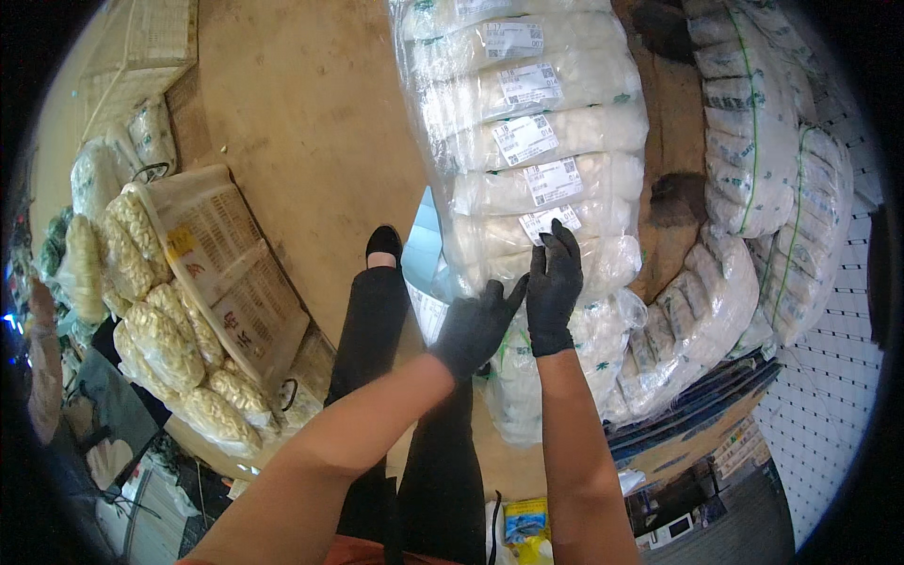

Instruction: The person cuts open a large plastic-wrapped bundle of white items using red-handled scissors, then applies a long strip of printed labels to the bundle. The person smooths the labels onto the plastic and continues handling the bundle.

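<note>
A long clear plastic sack of white-looking packed bags point(598, 132) stretches away in front of me, each bag bearing a white printed label. My right hand point(554, 297), in a black glove, lies with fingers stretched over a label point(539, 224) on one of the nearer bags. Just left of it, my left hand point(476, 330), gloved in black too, has its fingers apart at the near left part of the sack. Neither hand visibly grips anything. Light blue sheet material point(427, 235) shows along the sack's left edge, beside my shoe.
At left, a cream plastic crate point(226, 264) stands beside clear bags of pale pieces point(165, 344). More wrapped sacks point(749, 141) are piled at right on the brown floor point(292, 104). A yellow and blue packet point(527, 527) lies near the lower edge.
</note>
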`<state>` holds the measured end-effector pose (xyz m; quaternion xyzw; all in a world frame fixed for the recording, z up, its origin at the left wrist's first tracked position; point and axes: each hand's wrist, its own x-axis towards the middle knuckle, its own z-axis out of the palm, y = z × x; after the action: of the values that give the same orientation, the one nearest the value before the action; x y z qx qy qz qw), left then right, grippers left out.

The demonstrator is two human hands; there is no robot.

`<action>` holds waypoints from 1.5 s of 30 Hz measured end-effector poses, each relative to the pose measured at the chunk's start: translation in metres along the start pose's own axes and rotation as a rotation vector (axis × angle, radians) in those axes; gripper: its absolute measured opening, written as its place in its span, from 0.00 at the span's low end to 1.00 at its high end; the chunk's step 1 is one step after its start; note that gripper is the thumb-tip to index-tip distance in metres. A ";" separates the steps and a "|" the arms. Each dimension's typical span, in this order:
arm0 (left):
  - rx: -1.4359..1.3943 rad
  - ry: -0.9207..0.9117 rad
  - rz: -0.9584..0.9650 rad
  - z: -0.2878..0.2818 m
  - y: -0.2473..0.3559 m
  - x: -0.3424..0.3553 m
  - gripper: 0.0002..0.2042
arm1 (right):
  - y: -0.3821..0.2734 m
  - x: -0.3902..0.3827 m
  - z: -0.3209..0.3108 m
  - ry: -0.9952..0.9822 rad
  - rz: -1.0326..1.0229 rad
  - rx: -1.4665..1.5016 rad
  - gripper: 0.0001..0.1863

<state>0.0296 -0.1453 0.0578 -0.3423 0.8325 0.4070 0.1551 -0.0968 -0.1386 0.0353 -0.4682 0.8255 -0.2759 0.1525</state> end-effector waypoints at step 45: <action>-0.805 -0.326 -0.209 -0.099 0.006 -0.095 0.14 | -0.105 -0.093 -0.127 -0.088 0.881 1.073 0.28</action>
<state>0.0958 -0.1781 0.1740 -0.3893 0.5332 0.7295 0.1789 -0.0418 -0.0623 0.1993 0.0399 0.6811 -0.5389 0.4940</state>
